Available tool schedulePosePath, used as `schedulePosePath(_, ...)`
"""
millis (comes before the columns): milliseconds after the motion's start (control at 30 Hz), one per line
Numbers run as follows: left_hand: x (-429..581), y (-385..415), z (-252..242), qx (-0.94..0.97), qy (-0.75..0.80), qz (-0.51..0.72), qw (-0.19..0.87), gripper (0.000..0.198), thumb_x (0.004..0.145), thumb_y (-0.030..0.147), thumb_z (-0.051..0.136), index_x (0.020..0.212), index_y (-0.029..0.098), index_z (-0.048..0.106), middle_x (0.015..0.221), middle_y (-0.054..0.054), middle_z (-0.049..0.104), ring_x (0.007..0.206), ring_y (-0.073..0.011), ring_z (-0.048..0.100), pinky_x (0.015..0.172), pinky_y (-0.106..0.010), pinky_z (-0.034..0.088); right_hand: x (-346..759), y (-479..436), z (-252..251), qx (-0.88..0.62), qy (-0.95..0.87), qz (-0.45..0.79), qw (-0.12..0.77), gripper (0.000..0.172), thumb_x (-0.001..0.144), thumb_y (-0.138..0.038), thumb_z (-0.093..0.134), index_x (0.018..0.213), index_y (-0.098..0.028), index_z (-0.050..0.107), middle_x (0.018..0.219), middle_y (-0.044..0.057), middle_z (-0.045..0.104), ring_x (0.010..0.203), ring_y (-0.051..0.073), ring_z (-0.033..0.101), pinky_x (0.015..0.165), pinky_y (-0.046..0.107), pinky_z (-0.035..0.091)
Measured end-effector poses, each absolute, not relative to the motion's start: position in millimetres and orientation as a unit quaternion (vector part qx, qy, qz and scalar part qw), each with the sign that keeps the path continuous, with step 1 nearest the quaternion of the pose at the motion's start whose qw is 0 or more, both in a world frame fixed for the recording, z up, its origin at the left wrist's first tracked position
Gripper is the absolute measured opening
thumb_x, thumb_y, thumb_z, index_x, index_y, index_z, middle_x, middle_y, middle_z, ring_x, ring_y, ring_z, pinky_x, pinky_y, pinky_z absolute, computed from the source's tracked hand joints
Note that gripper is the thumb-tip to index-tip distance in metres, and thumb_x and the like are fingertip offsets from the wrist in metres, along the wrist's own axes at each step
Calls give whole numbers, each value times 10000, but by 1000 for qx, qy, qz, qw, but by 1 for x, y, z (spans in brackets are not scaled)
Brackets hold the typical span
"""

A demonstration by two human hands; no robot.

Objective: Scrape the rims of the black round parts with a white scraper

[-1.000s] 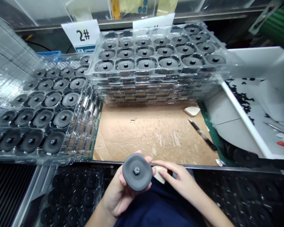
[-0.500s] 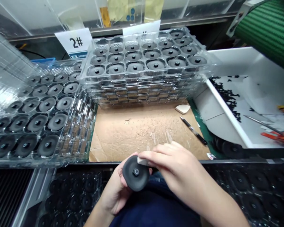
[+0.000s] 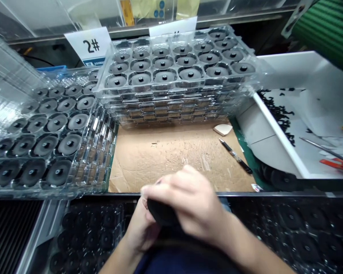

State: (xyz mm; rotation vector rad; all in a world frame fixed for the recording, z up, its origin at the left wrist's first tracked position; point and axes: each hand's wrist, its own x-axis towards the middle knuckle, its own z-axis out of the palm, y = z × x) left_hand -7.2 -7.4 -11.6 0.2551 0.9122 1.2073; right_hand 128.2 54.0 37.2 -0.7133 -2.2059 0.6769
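Along the left side, a stack of clear trays (image 3: 95, 152) presents rows of black round parts (image 3: 69, 144), each with a raised center. Below it, another tray of similar parts (image 3: 82, 238) sits in shadow, and a white card (image 3: 88, 45) marked 2# stands behind. Next to the right, near my body and just below the front edge of the cardboard (image 3: 137, 160), my left hand (image 3: 138, 226) supports one black disc (image 3: 161, 213), gripping it from its left side; its lower fingers are hidden. The disc is tilted and mostly covered. My right hand (image 3: 191, 201) lies across its upper edge with fingers curled; the hand is blurred, and I cannot tell whether it pinches the disc or holds something against it. Both hands are together at this one part. I judge the step in hand to be two-handed work on the disc's rim or face. The next move calls for a steady left-hand hold, with the right fingers kept in control along the edge and then lifted clear so the surface can be seen. Behind the hands stands a second tray stack (image 3: 171, 108). Further right, a cream wedge (image 3: 223, 129) and a pen (image 3: 236, 156) rest on the cardboard, well apart from the hands; beyond them, a white bin (image 3: 281, 137) contains small black pieces (image 3: 278, 116).
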Motion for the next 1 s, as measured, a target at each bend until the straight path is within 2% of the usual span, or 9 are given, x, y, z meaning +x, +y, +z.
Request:
schedulePosePath(167,-22,-11,-14,76,380,575,721,636,506,364,824,1108,291,633,1235,-51,624,973,-233,653,857,-276,501,149,62,-23,-458,-788,328,249,241,888,-171,476,1047,-235,646,956,19,698,856,162,621,745,301,428)
schedulePosePath(300,-28,-10,-14,76,375,575,723,605,531,369,808,1105,291,635,1177,-49,662,1042,-236,626,826,-235,513,150,43,-65,-453,-783,355,235,214,860,-163,502,942,-238,685,847,4,720,752,159,655,652,274,475)
schedulePosePath(400,-26,-8,-15,80,358,574,732,586,534,372,806,1090,284,642,1138,-39,679,1015,-231,637,818,-231,513,146,36,-47,-486,-757,352,259,208,884,-194,489,994,-216,665,896,23,712,771,158,654,642,264,492)
schedulePosePath(500,-23,-8,-15,70,369,565,735,576,549,369,799,1097,297,634,1137,-24,675,1003,-212,637,841,-236,497,135,36,4,-512,-716,320,351,222,906,-211,482,1088,-216,610,1025,36,677,808,142,635,617,236,481)
schedulePosePath(567,-22,-9,-14,68,375,559,737,590,566,374,792,1123,284,619,1147,-35,667,1027,-208,618,863,-242,482,123,34,33,-446,-745,280,410,242,899,-180,484,1117,-183,588,1001,49,678,815,151,624,666,259,470)
schedulePosePath(667,-25,-9,-15,76,364,556,744,545,601,349,778,1116,258,625,1127,-52,672,1033,-224,608,919,-295,455,107,31,50,-340,-814,284,376,257,899,-128,441,1112,-106,584,882,72,685,759,169,609,690,302,451)
schedulePosePath(800,-28,-9,-17,73,360,569,736,508,591,261,790,1077,275,642,1076,-13,686,984,-207,626,898,-291,465,100,35,46,-334,-839,343,257,223,895,-120,439,1009,-157,627,811,29,667,683,151,585,634,288,426)
schedulePosePath(933,-26,-8,-13,60,347,539,765,447,654,299,748,1088,268,646,1057,-29,698,1035,-197,602,951,-281,423,95,38,44,-349,-834,262,337,243,904,-135,420,1069,-98,593,789,63,652,679,169,566,649,318,417)
schedulePosePath(1000,-29,-7,-11,64,341,534,771,446,612,304,777,1043,274,669,1036,-25,708,1009,-191,613,945,-282,423,100,36,46,-302,-842,290,339,244,904,-115,417,1090,-101,575,814,58,655,723,156,577,680,299,425)
